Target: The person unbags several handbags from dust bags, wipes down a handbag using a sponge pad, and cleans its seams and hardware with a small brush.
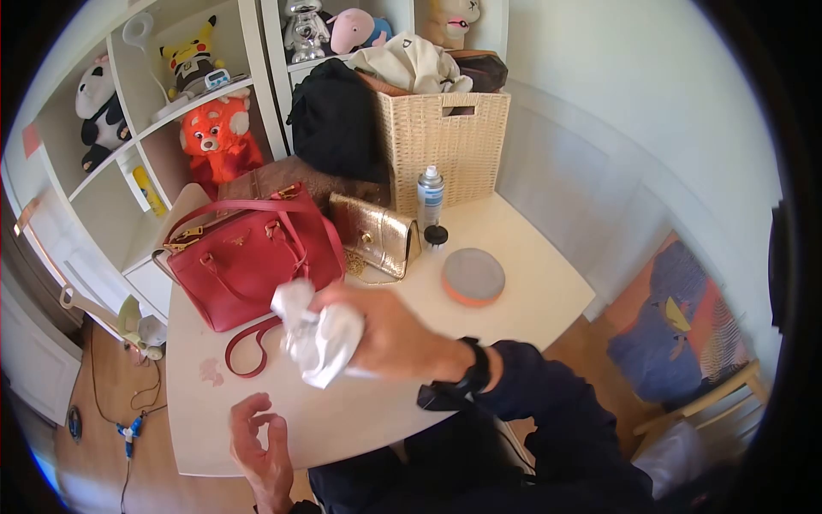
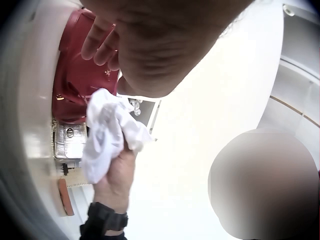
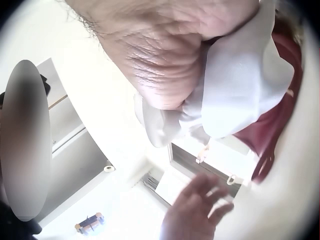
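Observation:
A crumpled white cloth (image 1: 321, 338) is gripped in the right hand (image 1: 390, 334), raised above the table in front of a red handbag (image 1: 257, 265). The left hand (image 1: 264, 454) hangs near the table's front edge, fingers loosely bent, with nothing in it. In the left wrist view the cloth (image 2: 112, 132) bunches out of the right hand (image 2: 119, 175), and the red bag (image 2: 75, 70) lies beyond the left hand (image 2: 155, 50). The right wrist view shows the cloth (image 3: 240, 80) under the right hand (image 3: 160, 55), with the left hand (image 3: 195, 215) apart from it.
On the white table (image 1: 385, 420) a gold purse (image 1: 368, 236), a spray can (image 1: 431, 197), a black cap (image 1: 436, 236) and a round grey-and-orange pad (image 1: 473, 276) stand behind the hands. A wicker basket (image 1: 449, 150) and a black bag (image 1: 334, 120) are at the back.

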`<state>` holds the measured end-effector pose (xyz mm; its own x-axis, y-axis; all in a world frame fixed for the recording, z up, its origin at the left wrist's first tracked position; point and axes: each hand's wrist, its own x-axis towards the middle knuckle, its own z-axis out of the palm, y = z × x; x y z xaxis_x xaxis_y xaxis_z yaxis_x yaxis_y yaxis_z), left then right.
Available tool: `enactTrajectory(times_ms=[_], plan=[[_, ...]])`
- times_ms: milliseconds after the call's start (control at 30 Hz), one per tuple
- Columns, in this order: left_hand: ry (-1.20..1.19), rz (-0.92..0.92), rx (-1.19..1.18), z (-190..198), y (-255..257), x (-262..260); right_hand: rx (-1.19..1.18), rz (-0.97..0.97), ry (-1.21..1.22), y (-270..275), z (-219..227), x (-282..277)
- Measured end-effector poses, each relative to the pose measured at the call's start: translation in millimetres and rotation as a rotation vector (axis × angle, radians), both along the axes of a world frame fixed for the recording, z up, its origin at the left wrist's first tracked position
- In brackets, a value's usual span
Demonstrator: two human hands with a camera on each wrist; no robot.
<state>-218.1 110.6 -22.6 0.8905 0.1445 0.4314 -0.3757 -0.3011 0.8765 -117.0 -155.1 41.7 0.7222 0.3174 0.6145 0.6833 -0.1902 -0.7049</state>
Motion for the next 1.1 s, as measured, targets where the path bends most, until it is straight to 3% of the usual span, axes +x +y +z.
enactTrajectory(times_ms=[67, 100, 167, 267, 300, 433, 500, 600, 733, 800, 833, 900, 933, 1000, 1033, 1100], plan=[[0.101, -0.013, 0.099, -1.5, 1.4, 2.2, 0.032, -0.086, -0.088, -29.8, 33.8, 9.0], [0.098, -0.024, 0.087, -0.8, 0.0, 2.6, 0.068, -0.235, -0.34, -41.1, 52.2, 20.6], [0.037, 0.08, 0.24, 0.2, -3.1, 4.1, 0.033, -0.421, -0.397, -70.3, 91.8, 33.3], [-0.104, 0.11, 0.293, -15.4, -0.9, 10.6, 0.004, -0.655, -0.786, -118.2, 152.6, 79.1], [-0.076, 0.071, 0.338, -18.9, 4.7, 11.2, 0.084, -0.729, -0.708, -124.1, 171.6, 87.0], [-0.081, 0.05, 0.51, -10.0, 19.1, 20.1, 0.06, -0.886, -0.895, -180.5, 225.2, 155.2], [-0.736, 0.076, 1.404, -21.0, 52.6, 36.6, 0.029, -0.972, -0.974, -198.2, 235.8, 187.7], [-0.783, 0.079, 1.443, -21.7, 56.7, 38.6, 0.092, -1.098, -0.953, -212.8, 237.2, 229.7], [-0.858, 0.071, 1.485, -20.4, 60.4, 42.2, 0.111, -1.199, -0.776, -229.9, 217.7, 281.1], [-0.922, 0.029, 1.535, -17.3, 62.8, 42.2, -0.662, -1.395, -0.043, -246.8, 198.9, 306.3], [-0.919, 0.024, 1.535, -17.3, 63.0, 42.5, -0.664, -1.394, -0.038, -255.7, 190.6, 310.4], [-0.912, 0.002, 1.501, -18.0, 62.4, 43.6, -0.778, -0.913, 0.239, -268.0, 179.2, 311.1], [-0.911, 0.009, 1.5, -12.0, 45.9, 33.9, -0.78, -0.91, 0.233, -260.1, 182.7, 302.4], [0.06, 0.132, 0.54, 4.8, -0.3, 4.4, -0.864, -0.912, 0.271, -236.8, 200.1, 266.0], [0.065, 0.124, 0.544, -1.5, 16.0, 14.2, -0.881, -0.889, 0.24, -232.9, 209.3, 260.0], [-0.903, -0.008, 1.46, -20.8, 62.0, 42.6, -0.851, -0.898, 0.295, -234.3, 217.0, 251.6]])
